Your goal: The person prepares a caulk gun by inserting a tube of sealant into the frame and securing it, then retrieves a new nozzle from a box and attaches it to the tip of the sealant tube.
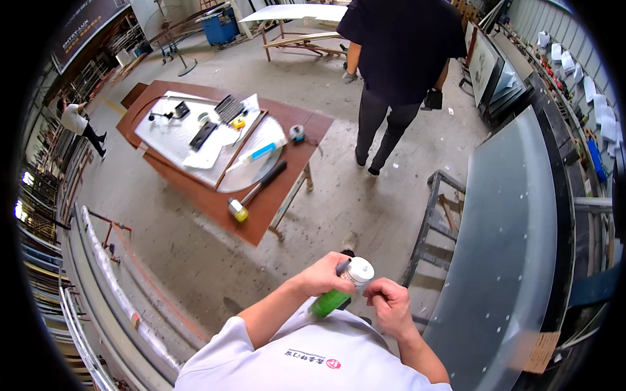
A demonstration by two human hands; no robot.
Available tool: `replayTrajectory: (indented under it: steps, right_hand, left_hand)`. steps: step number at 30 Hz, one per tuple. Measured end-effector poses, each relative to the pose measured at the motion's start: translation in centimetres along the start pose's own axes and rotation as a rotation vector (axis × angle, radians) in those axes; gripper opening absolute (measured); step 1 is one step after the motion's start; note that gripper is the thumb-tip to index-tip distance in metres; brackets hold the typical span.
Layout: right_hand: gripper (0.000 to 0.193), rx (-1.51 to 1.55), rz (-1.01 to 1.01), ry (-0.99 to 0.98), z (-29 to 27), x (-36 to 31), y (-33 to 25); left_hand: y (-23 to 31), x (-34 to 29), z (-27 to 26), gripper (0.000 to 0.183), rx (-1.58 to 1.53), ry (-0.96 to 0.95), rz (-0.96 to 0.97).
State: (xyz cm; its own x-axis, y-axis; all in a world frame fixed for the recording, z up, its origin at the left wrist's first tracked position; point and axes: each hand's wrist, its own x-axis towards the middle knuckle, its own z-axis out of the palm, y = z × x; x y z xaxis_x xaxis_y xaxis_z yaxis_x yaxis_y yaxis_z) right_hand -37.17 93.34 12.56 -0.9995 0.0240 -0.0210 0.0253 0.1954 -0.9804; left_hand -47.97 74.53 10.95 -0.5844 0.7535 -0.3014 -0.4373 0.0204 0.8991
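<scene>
A green tube with a white round end [345, 285] is held in front of my chest. My left hand [324, 274] is wrapped around its upper part. My right hand [386, 304] sits just right of the white end, fingers curled and touching its edge. Both forearms come up from the lower edge over my white shirt.
A large frosted glass sheet [515, 228] stands on a metal rack [435, 221] at my right. A brown worktable [261, 215] ahead left carries a mallet [255, 192], a sealant tube [257, 154], tape and tools. A person in dark clothes [398, 58] stands ahead. Another person [78, 120] is far left.
</scene>
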Motion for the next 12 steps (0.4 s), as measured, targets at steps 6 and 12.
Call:
replayTrajectory:
  steps: [6, 12]
  right_hand:
    - [0.018, 0.067, 0.197, 0.198, -11.7, 14.0, 2.0]
    - [0.014, 0.216, 0.328, 0.476, -23.5, 24.0, 1.8]
  left_hand:
    - [6.8, 20.4, -1.4, 0.024, 0.007, -0.212, 0.039]
    - [16.8, 38.3, -1.8, 0.029, 0.206, -0.341, 0.005]
